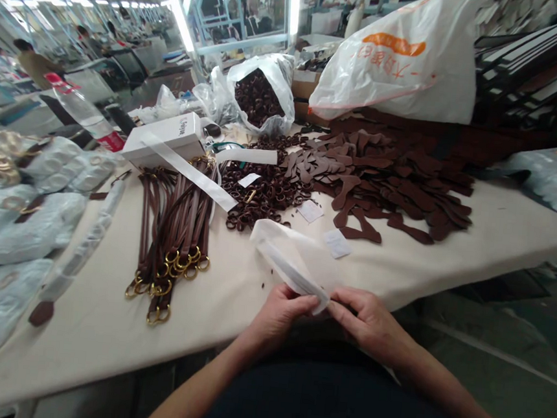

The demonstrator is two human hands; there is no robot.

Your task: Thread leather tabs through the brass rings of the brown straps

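Close to the table's front edge, I hold a thin, whitish, see-through sleeve [293,262], folded and slanting up to the left. My left hand [283,310] is closed, its thumb pressed over the sleeve's near end. Fingers of my right hand [364,317] are pinched together at that same end, from the right side. What the right fingertips grip there is partly hidden. Beyond the sleeve lie small paper slips [336,244]. To its left is a bundle of brown leather straps [199,221] with gold-coloured rings at their near ends.
Brown leather pieces [407,188] are heaped at the right, small brown loops [270,189] in the middle. A white box [165,137], a bottle [89,117] and an open bag of loops [256,100] stand behind. Plastic-wrapped packs [18,232] line the left edge of the table [189,334].
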